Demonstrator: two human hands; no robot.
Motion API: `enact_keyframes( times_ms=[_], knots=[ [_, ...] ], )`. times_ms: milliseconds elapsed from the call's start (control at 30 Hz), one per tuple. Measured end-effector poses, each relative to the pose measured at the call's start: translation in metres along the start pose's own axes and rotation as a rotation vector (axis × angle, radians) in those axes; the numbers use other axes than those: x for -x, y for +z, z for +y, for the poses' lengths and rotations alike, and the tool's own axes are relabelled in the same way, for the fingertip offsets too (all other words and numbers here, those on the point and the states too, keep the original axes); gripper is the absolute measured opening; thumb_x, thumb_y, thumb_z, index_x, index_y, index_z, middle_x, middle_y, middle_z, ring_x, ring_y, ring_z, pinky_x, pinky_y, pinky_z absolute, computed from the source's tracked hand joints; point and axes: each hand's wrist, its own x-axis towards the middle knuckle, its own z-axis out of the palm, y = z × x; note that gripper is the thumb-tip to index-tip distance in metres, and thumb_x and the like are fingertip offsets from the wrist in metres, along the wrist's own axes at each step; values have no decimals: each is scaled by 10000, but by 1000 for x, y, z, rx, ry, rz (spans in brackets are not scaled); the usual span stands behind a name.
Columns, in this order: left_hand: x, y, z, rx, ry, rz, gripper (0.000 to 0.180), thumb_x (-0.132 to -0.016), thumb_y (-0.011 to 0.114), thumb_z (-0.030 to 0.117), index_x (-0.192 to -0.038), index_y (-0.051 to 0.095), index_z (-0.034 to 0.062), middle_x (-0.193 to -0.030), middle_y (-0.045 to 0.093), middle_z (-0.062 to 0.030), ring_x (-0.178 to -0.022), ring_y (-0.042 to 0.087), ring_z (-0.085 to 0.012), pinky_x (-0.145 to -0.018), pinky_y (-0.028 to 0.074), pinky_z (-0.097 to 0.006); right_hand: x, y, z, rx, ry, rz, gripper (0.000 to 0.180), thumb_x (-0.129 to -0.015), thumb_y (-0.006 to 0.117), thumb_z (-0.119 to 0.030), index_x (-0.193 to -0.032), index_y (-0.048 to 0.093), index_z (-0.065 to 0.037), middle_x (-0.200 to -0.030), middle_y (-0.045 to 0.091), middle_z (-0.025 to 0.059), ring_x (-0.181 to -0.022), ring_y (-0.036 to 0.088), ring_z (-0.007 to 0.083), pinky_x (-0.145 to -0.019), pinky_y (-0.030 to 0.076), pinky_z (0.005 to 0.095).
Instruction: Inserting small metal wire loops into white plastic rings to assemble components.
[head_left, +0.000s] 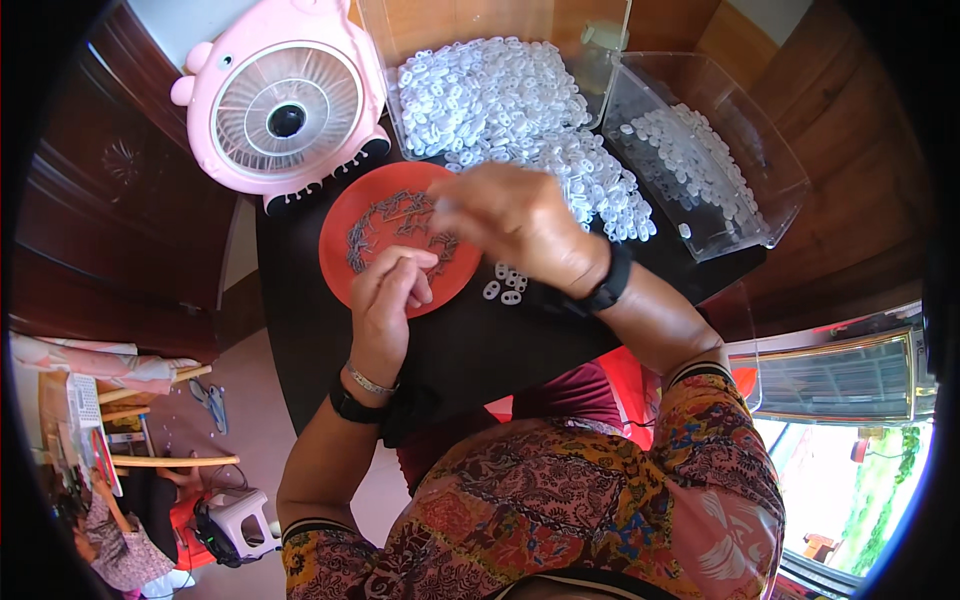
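Note:
My left hand [392, 295] rests on the near edge of a round red plate [352, 215] that holds several small grey metal pieces [385, 215]; its fingers are curled together, and what they pinch is too small to see. My right hand [520, 222] hovers over the plate's right side, fingers bunched downward, with its palm hidden. A heap of small white plastic rings [560, 155] spills across the dark table [470, 350] just beyond that hand. A few loose rings [505, 285] lie under my right wrist.
A pink pig-shaped fan [285, 105] stands at the back left. A clear bin [470, 80] full of white rings sits behind the plate, and a second clear bin [740, 120] at the right holds more rings. Beyond the table's left edge the floor lies below.

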Motion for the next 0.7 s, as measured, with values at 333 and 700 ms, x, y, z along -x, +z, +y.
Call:
enact_keyframes(
  times_ms=[333,700],
  knots=[
    [-1,1,4,-197,-9,-130,157,-892,551,117,-889,635,-16,-672,566,-17,-616,509,-79,-575,393,-234,-29,-182,84,1162,374,365,295,-887,604,-294,-1130,662,-137,-1012,681,81,-913,647,234,-812,495,365],
    [0,1,8,-526,250,-395,137,-817,596,121,-897,629,15,-851,645,-112,-865,582,-280,-784,449,-369,6,-37,71,229,321,-613,136,-739,680,-218,-778,673,-88,-799,639,77,-773,602,294,-711,483,392]
  ],
)
